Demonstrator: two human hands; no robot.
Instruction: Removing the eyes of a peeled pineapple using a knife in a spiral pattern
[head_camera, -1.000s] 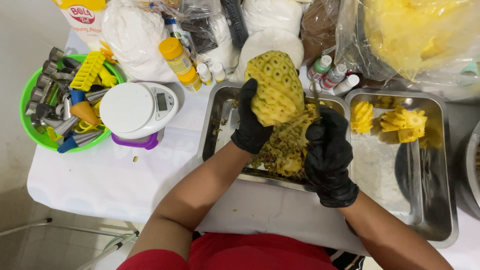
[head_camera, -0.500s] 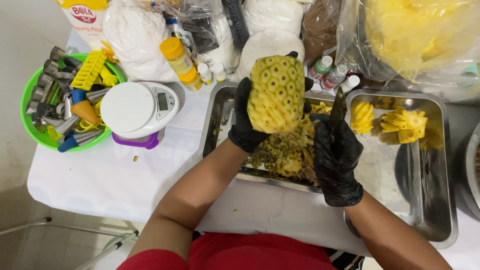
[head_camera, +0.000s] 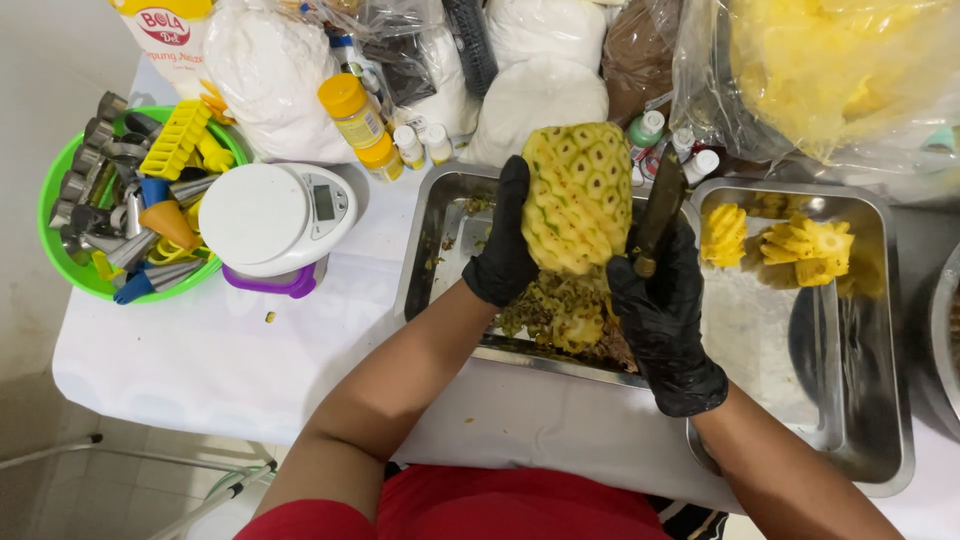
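The left hand (head_camera: 505, 250), in a black glove, is wrapped around the side of a peeled pineapple (head_camera: 578, 195), holding it upright above the left tray (head_camera: 430, 240). The right hand (head_camera: 665, 315), also gloved, is closed around a knife (head_camera: 658, 212) whose blade points up, touching the pineapple's right side. Under the pineapple, a heap of peel scraps (head_camera: 560, 315) lies in that tray. Right of the pineapple, a second tray (head_camera: 860, 400) holds 2 cut pineapple pieces (head_camera: 790, 240). Left of the pineapple stand a white kitchen scale (head_camera: 275, 215) and a green bowl (head_camera: 60, 190) of metal cutters.
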